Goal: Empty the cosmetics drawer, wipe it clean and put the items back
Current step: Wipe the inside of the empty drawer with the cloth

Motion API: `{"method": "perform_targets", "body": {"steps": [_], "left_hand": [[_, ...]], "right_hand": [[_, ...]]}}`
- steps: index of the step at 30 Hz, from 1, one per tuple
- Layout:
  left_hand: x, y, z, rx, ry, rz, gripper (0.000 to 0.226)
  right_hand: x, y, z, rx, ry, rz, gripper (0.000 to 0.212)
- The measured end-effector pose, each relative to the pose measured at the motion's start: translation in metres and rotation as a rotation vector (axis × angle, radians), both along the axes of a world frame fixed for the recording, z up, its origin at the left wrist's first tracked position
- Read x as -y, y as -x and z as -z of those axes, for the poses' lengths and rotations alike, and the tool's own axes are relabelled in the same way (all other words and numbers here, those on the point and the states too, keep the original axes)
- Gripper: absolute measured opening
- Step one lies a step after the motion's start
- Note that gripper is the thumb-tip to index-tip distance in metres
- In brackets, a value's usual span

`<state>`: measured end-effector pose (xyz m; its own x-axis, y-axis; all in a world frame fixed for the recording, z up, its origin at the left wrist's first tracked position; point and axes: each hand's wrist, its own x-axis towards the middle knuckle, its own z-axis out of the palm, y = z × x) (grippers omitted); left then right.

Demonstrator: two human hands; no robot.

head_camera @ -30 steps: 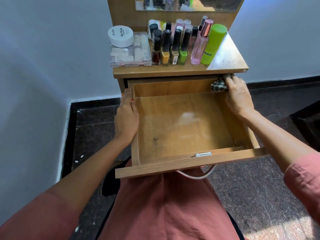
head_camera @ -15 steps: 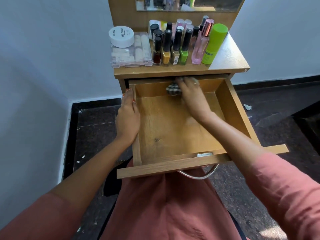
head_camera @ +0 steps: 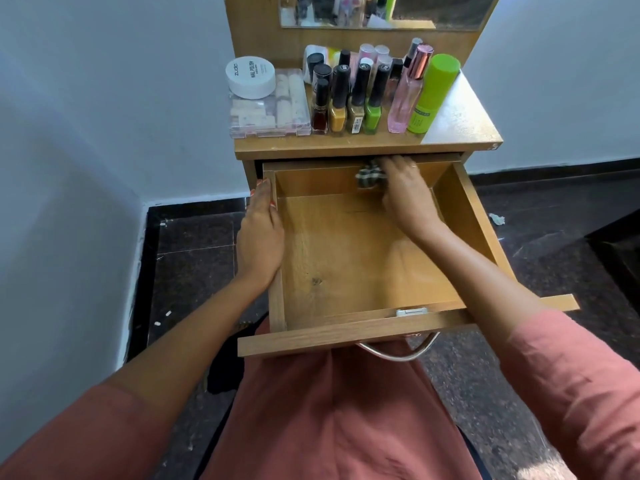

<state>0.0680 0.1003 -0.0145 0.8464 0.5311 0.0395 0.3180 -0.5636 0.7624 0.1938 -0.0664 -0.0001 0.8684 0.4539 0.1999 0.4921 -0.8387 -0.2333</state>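
Observation:
The wooden drawer [head_camera: 349, 332] is pulled out over my lap and holds nothing but my right hand and a cloth. My right hand [head_camera: 407, 195] grips a bunched checked cloth [head_camera: 369, 177] against the drawer's back wall, a little right of centre. My left hand [head_camera: 259, 237] rests flat along the outside of the drawer's left wall, fingers straight. On the dresser top [head_camera: 460, 123] stand the cosmetics: several nail polish bottles [head_camera: 349, 105], a pink perfume bottle [head_camera: 405, 95], a green can [head_camera: 431, 95], a white jar [head_camera: 250, 77] on a clear plastic box [head_camera: 270, 116].
A mirror [head_camera: 384, 10] rises behind the cosmetics. A white wall runs close on the left. Dark stone floor surrounds the dresser, with a scrap of paper [head_camera: 497, 219] to the right. A metal handle [head_camera: 398, 351] hangs from the drawer front above my lap.
My right hand carried the cloth from the drawer's back right corner leftward along the back wall, then back slightly right toward the centre. My left hand stayed on the left wall.

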Motion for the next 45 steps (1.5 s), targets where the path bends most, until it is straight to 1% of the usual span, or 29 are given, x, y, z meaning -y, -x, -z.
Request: {"method": "perform_targets", "body": {"steps": [3, 6, 12, 16, 19, 23, 26, 31, 35, 40, 45], "left_hand": [[0.000, 0.000, 0.000, 0.002, 0.014, -0.001, 0.043], [0.000, 0.001, 0.001, 0.006, 0.016, 0.007, 0.043], [-0.001, 0.000, 0.000, 0.018, 0.006, -0.001, 0.043], [-0.001, 0.000, 0.000, 0.021, 0.015, -0.014, 0.044], [-0.001, 0.001, 0.000, 0.021, 0.011, -0.021, 0.044], [0.001, 0.006, 0.003, 0.018, 0.016, -0.036, 0.045], [0.004, 0.016, 0.005, 0.019, 0.034, -0.038, 0.043], [0.006, 0.023, 0.006, 0.023, 0.015, -0.023, 0.043], [0.005, 0.023, 0.006, 0.005, 0.018, -0.031, 0.044], [-0.008, 0.024, 0.008, 0.011, -0.025, 0.011, 0.041], [-0.027, 0.022, 0.004, 0.081, -0.057, -0.059, 0.039]], "right_hand": [[0.002, -0.002, 0.001, -0.028, -0.022, 0.052, 0.052], [-0.018, 0.000, 0.002, -0.040, -0.036, 0.033, 0.050], [-0.073, 0.020, 0.006, -0.048, -0.068, -0.178, 0.047], [-0.101, 0.026, 0.009, -0.045, -0.060, -0.260, 0.043], [-0.098, 0.024, 0.007, -0.069, -0.062, -0.288, 0.046], [-0.091, 0.024, 0.001, -0.175, -0.107, -0.406, 0.052], [-0.093, 0.025, -0.001, -0.203, -0.116, -0.448, 0.054], [-0.095, 0.021, -0.007, -0.197, -0.007, -0.511, 0.057], [-0.097, 0.018, -0.016, -0.256, 0.049, -0.573, 0.056], [-0.096, 0.023, -0.021, -0.327, 0.072, -0.634, 0.052], [-0.084, 0.037, -0.022, -0.385, 0.030, -0.629, 0.056]]}}
